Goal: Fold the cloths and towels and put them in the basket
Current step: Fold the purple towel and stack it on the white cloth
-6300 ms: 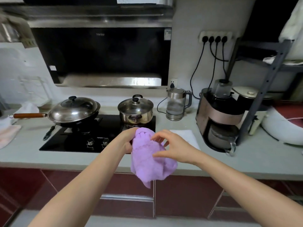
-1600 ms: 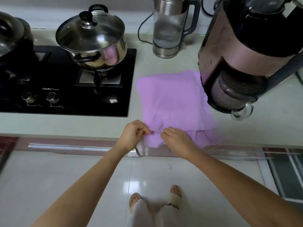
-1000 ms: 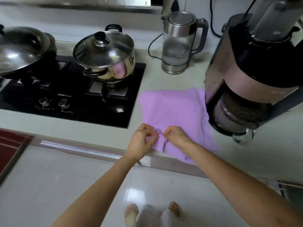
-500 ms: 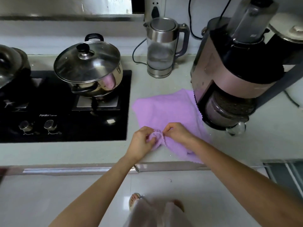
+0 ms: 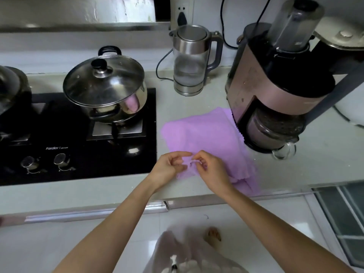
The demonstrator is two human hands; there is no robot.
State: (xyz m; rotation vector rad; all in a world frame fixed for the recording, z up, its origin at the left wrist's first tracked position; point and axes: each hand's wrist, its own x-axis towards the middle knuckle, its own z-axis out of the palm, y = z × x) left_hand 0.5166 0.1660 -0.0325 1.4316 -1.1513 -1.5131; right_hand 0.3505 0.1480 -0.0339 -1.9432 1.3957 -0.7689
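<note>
Hands (image 5: 190,168) uncurled, fingertips pinching cloth (image 5: 206,138).

cloth (image 5: 206,133): fluffy terry | pot (image 5: 110,89): shiny metal | hob (image 5: 78,138): glossy glass

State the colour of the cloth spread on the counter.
The cloth is plain light purple, seen best in the head view.

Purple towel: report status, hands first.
Left hand and right hand pinch purple towel near edge. Towel flat on countertop, unfolded. Blender crowds its far corner.
</note>
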